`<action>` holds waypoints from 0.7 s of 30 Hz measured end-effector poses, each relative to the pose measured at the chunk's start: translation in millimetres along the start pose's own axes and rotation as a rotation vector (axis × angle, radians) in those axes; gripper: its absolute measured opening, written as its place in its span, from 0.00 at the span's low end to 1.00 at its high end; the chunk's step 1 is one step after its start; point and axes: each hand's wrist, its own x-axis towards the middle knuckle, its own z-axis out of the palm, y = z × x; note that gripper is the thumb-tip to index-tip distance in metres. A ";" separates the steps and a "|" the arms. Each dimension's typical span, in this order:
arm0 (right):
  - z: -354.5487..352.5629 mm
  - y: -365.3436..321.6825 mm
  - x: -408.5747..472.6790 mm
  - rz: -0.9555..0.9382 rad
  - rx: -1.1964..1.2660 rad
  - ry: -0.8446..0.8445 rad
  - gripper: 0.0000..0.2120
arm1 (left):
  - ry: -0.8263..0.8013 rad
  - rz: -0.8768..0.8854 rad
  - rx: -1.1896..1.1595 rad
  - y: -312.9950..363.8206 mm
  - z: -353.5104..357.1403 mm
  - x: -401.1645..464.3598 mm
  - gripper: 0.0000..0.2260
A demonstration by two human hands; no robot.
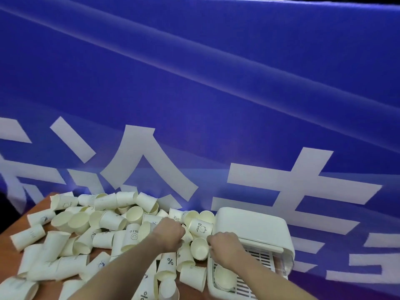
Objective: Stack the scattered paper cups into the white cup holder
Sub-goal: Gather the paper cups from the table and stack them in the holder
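Several cream paper cups [86, 226] lie scattered in a heap over the brown table [41, 205]. The white cup holder [253, 226] sits at the table's right side, its lid raised over a slotted tray [258, 259] with a cup [224, 276] lying inside. My left hand [170, 233] reaches into the pile, fingers curled round a cup [186, 234] that is mostly hidden. My right hand [224, 247] pinches the rim of an open-mouthed cup [199, 247] just left of the holder. A cup printed "Bear" [200, 228] stands behind both hands.
A blue banner [194, 94] with large white characters hangs right behind the table and the holder. The table's left edge [26, 213] falls away into dark space. Cups printed with "%" [170, 262] lie near my forearms.
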 end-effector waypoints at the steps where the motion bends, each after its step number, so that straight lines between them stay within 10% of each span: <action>1: -6.8 -2.5 6.5 0.002 -0.010 0.020 0.12 | 0.008 -0.019 0.007 -6.0 -3.7 0.7 0.13; 21: 3.2 0.1 151.0 0.078 -0.050 -0.009 0.12 | -0.118 0.065 -0.060 -37.0 25.5 80.1 0.11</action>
